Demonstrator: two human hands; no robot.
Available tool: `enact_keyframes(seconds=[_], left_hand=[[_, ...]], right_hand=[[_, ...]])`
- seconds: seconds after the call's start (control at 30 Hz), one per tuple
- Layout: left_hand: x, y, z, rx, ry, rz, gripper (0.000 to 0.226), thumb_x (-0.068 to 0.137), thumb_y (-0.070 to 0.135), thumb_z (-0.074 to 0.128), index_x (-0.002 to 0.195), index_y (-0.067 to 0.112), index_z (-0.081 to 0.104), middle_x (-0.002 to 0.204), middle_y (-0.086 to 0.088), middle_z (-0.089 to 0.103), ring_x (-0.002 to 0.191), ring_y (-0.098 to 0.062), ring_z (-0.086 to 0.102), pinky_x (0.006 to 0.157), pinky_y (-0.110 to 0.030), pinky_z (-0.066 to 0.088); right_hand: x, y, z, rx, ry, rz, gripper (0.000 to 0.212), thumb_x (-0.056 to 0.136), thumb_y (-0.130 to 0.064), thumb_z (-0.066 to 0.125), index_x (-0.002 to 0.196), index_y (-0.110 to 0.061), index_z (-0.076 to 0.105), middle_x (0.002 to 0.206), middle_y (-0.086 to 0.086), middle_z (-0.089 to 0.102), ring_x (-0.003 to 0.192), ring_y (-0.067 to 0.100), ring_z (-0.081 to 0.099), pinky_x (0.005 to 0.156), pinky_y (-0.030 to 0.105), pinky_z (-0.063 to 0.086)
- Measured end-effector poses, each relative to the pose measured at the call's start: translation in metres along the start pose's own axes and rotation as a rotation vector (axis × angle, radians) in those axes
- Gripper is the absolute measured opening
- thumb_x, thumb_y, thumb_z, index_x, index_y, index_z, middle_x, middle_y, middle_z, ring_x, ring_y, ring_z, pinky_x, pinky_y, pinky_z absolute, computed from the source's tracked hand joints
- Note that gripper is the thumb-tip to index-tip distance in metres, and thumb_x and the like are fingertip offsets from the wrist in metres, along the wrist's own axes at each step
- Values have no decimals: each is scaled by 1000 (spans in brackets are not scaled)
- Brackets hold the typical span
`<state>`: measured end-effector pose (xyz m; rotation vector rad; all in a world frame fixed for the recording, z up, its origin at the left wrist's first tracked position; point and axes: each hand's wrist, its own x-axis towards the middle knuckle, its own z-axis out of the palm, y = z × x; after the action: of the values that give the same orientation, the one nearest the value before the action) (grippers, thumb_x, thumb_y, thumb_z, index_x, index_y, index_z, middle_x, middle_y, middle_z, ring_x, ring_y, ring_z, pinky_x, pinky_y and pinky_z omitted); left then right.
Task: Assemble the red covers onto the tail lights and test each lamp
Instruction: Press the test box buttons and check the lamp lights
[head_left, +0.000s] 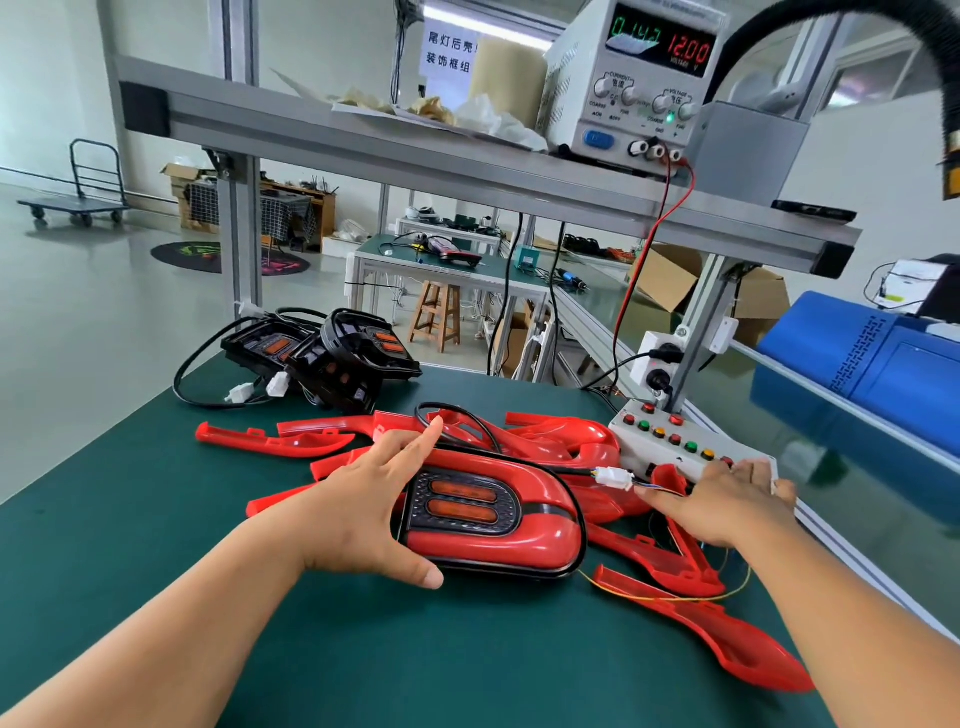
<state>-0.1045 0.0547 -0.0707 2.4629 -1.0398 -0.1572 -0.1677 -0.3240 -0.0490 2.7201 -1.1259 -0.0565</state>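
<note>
Fingers (422, 440) of the left hand (363, 499) span the tail light (519, 543) (outstretched).

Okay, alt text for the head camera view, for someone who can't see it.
A person's left hand rests spread against a red-covered tail light on a green mat, while the right hand reaches flat to a white button box. Loose red covers lie around it; a power supply reads 12.00 volts.

One covered tail light (488, 514) is lying under the left fingers (422, 439). At least six loose red covers (275, 441) are spreading around both hands, too tangled to count exactly. Beyond the left fingers, two or three bare black lamps (358, 348) are piling together. One button box (675, 452) is sitting at the right fingers (662, 499).
</note>
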Motion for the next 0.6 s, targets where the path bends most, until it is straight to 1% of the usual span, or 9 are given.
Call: enact_keyframes(seconds=[0.17,0.27,0.33,0.43,0.5,0.6], left_hand=[[0,1,-2,-14,-3,4,136,50,80,73,131,58,-33,143,34,0,148,-18,8,117,-44,25],[0,1,-1,-16,1,11,135,50,79,73,130,60,-33,141,37,1,148,-18,7,117,-44,25],[-1,1,-1,-17,3,10,135,50,78,74,128,61,-34,139,38,2,146,-18,12,117,-42,26],[0,0,-1,-11,15,13,137,49,78,73,127,59,-37,140,36,2,143,-14,19,117,-36,25],[1,-1,0,-1,32,22,139,47,79,73,126,55,-39,143,33,4,143,-9,18,118,-33,22],[2,-2,1,7,38,25,138,45,80,71,125,57,-40,145,31,3,144,-7,15,119,-34,21]], right_hand=[[1,-1,0,-1,-7,3,129,50,-105,20,141,-16,40,153,14,32,143,31,23,104,43,26],[1,-1,1,-7,-10,1,128,51,-105,18,141,-17,41,152,14,33,141,31,25,101,43,27],[1,-1,2,-8,-12,-3,128,51,-105,17,141,-18,41,151,14,33,139,30,26,98,43,27],[1,-1,1,-14,-16,-6,129,50,-105,15,141,-17,40,151,15,34,138,31,26,99,43,27],[1,-2,1,-23,-19,-3,132,50,-105,15,143,-15,39,152,15,33,140,32,26,102,43,27],[0,-2,0,-36,-19,-2,134,48,-105,12,144,-15,38,151,15,34,139,32,28,102,43,27]])
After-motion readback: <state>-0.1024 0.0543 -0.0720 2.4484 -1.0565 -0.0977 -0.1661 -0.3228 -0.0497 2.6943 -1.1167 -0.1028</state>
